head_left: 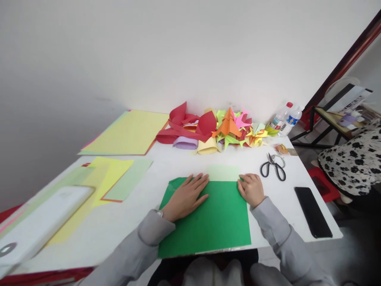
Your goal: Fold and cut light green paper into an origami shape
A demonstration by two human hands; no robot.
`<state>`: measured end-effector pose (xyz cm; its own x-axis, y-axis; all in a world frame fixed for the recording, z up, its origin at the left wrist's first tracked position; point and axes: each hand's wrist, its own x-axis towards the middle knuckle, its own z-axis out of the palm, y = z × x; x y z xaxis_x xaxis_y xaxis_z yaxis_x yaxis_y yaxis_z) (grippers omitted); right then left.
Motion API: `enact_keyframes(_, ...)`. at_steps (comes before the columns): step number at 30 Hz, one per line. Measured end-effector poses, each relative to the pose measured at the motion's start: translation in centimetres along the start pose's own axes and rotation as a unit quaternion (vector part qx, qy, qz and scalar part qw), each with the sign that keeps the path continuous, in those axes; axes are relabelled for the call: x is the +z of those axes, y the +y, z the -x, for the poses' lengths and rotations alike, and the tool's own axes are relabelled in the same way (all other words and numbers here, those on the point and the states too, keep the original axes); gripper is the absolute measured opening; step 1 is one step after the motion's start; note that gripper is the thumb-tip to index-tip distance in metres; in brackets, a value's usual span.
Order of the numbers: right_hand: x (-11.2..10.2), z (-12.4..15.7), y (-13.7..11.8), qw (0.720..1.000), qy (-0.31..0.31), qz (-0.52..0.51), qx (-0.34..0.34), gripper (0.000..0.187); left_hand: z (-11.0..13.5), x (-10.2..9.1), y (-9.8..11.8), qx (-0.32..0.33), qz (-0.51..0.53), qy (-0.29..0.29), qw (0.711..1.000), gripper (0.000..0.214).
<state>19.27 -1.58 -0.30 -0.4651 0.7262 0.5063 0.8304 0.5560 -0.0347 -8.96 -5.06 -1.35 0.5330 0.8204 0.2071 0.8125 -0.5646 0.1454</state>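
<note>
A large green paper sheet [220, 218] lies at the table's front edge, its upper left corner creased. A small pale green paper [223, 173] lies along its far edge, sticking out beyond it. My left hand [188, 196] is spread flat on the green sheet, fingertips touching the left end of the pale paper. My right hand [251, 190] has its fingers curled and closed at the right end of the pale paper, by the green sheet's far right corner. Black-handled scissors [272, 167] lie partly open, beyond and to the right of my right hand.
Folded paper stars [229, 125] and red paper loops [181, 129] are heaped against the wall beside two bottles [276, 122]. A black phone [312, 212] lies at right. Paper sheets [127, 133] and a long white object [44, 222] occupy the left. Another person's patterned clothing [351, 159] shows at far right.
</note>
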Motion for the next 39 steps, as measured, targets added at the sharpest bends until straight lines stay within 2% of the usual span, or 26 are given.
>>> enact_keyframes(2,0.1,0.1,0.1,1.0,-0.001,-0.008,0.008,0.029,0.0,-0.1,0.1,-0.018,0.012,0.01,1.0,0.054)
enact_keyframes(5,0.4,0.1,0.3,0.999,-0.001,-0.032,0.023,0.028,-1.1,-0.1,0.3,-0.084,0.05,0.051,0.994,0.047)
enact_keyframes(7,0.6,0.0,0.3,0.998,0.002,-0.053,0.032,0.027,-2.7,0.0,0.4,-0.142,0.088,0.084,0.982,0.043)
enact_keyframes(10,0.7,0.0,0.4,0.996,0.01,-0.081,0.034,0.022,-5.7,0.6,0.5,-0.227,0.155,0.101,0.956,0.045)
enact_keyframes(12,0.7,0.1,0.4,0.994,0.011,-0.101,0.035,0.02,-7.5,1.1,0.7,-0.281,0.228,0.138,0.922,0.057)
enact_keyframes(13,0.8,0.2,0.5,0.993,0.01,-0.113,0.039,0.02,-8.1,1.3,0.8,-0.31,0.275,0.16,0.896,0.064)
enact_keyframes(15,0.8,0.3,0.7,0.988,0.005,-0.143,0.053,0.02,-8.9,1.5,1.1,-0.355,0.372,0.205,0.833,0.074)
enact_keyframes(17,1.0,0.3,0.8,0.979,0.004,-0.187,0.08,0.018,-9.1,1.4,1.4,-0.37,0.489,0.228,0.756,0.082)
enact_keyframes(18,1.1,0.2,0.8,0.971,0.012,-0.216,0.106,0.02,-9.0,1.1,1.5,-0.362,0.554,0.226,0.715,0.085)
enact_keyframes(20,1.3,-0.4,0.7,0.936,0.046,-0.293,0.188,0.037,-8.8,0.4,1.6,-0.315,0.663,0.212,0.645,0.084)
enact_keyframes(22,1.5,-1.4,0.4,0.872,0.089,-0.39,0.282,0.054,-8.5,-0.5,1.6,-0.275,0.71,0.218,0.61,0.073)
enact_keyframes(23,1.6,-2.0,0.1,0.835,0.098,-0.446,0.308,0.056,-8.4,-0.9,1.7,-0.269,0.72,0.227,0.598,0.067)
enact_keyframes(24,1.7,-2.7,-0.2,0.802,0.099,-0.495,0.321,0.051,-8.3,-1.2,1.7,-0.267,0.732,0.226,0.585,0.063)
enact_keyframes(26,1.7,-3.8,-0.9,0.76,0.071,-0.551,0.336,0.033,-8.2,-1.6,1.7,-0.273,0.754,0.212,0.558,0.061)
enact_keyframes(28,1.6,-4.6,-1.5,0.744,0.091,-0.551,0.366,0.036,-8.1,-1.8,1.7,-0.286,0.77,0.204,0.533,0.059)
enact_keyframes(31,1.3,-4.8,-2.1,0.744,0.105,-0.546,0.37,0.042,-8.0,-1.9,1.6,-0.304,0.779,0.206,0.508,0.058)
enact_keyframes(34,1.0,-4.5,-2.2,0.742,0.103,-0.546,0.376,0.046,-8.0,-2.1,1.6,-0.319,0.783,0.195,0.497,0.058)
enact_keyframes(39,0.7,-4.4,-2.0,0.714,0.119,-0.573,0.383,0.038,-8.0,-2.2,1.8,-0.327,0.789,0.177,0.489,0.057)
